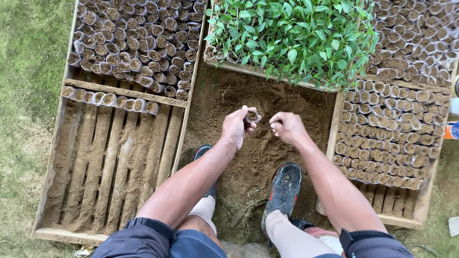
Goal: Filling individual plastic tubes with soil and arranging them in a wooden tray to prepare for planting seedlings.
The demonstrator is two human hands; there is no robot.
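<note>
The left hand (235, 128) is clamped around a small soil-filled nursery bag (252, 115), holding it above the heap of loose soil (258, 153). Just beside it, the right hand (287, 128) is curled shut, perhaps on a pinch of soil. Filled bags line the wooden tray (119, 157) to the left.
</note>
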